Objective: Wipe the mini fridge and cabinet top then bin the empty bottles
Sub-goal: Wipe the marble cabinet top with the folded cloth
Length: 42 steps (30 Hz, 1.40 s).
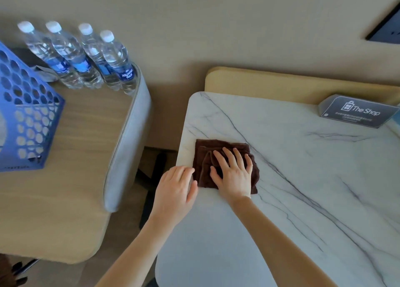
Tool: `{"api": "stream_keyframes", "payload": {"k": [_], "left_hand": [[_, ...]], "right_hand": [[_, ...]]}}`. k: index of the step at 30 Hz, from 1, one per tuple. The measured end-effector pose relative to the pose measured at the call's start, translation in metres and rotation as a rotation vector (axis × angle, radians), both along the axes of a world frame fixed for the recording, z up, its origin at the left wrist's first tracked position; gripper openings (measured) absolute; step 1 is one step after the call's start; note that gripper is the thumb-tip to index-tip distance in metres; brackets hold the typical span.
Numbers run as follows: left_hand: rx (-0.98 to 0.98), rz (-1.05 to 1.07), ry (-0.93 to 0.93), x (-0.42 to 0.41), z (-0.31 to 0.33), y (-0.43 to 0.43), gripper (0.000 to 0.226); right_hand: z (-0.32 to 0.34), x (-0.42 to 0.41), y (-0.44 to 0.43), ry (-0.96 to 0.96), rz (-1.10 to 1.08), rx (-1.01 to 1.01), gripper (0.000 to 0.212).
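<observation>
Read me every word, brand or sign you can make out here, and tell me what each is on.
"The Shop": grey sign card on the marble top.
"AQUAFIN", end curving out of sight: blue label of the rightmost bottle.
Small print under "The Shop": too small to read.
Labels of the other three bottles: blurred.

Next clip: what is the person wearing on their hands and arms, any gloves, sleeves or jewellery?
No gloves, rings or watch on the left hand or right hand. The left forearm and right forearm are uncovered down to the frame's edge; no sleeve shows.
</observation>
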<state>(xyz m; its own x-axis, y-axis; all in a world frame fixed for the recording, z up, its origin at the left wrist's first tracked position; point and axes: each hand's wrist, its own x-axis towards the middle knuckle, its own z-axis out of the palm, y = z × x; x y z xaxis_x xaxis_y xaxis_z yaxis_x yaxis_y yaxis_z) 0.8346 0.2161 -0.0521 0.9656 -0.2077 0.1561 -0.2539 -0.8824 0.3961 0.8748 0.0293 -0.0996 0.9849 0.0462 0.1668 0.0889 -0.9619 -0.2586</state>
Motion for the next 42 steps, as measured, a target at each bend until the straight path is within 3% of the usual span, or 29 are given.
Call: {"api": "stream_keyframes", "payload": {"k": [3,9,13,18,24,32,36,42], "left_hand": [[0.001,-0.009,0.019,0.027,0.000,-0.004,0.041],[0.015,0.009,0.030,0.066,-0.006,-0.009,0.034],[0.021,0.000,0.031,0.070,-0.004,-0.009,0.044],[0.043,0.007,0.055,0.054,0.001,-0.002,0.034],[0.066,-0.025,0.013,0.024,0.029,0.000,0.044],[0.018,-0.131,-0.106,-0.038,0.067,-0.003,0.037],[0.012,-0.162,-0.101,-0.082,0.059,-0.002,0.043],[0.098,-0.194,0.060,-0.158,0.025,0.009,0.043]], "right_hand": [[0.000,0.064,-0.001,0.045,-0.028,0.004,0.047],[-0.003,0.152,-0.002,0.038,-0.032,-0.016,0.047],[-0.003,0.167,-0.001,0.051,-0.027,-0.051,0.048],[0.015,0.161,-0.002,0.147,0.014,-0.042,0.051],[0.060,0.072,-0.006,-0.046,0.080,0.215,0.039],[0.087,-0.086,-0.023,-0.213,0.074,0.191,0.040],[0.072,-0.161,-0.026,-0.112,0.009,0.150,0.046],[0.043,-0.250,-0.024,0.096,-0.081,0.081,0.044]]}}
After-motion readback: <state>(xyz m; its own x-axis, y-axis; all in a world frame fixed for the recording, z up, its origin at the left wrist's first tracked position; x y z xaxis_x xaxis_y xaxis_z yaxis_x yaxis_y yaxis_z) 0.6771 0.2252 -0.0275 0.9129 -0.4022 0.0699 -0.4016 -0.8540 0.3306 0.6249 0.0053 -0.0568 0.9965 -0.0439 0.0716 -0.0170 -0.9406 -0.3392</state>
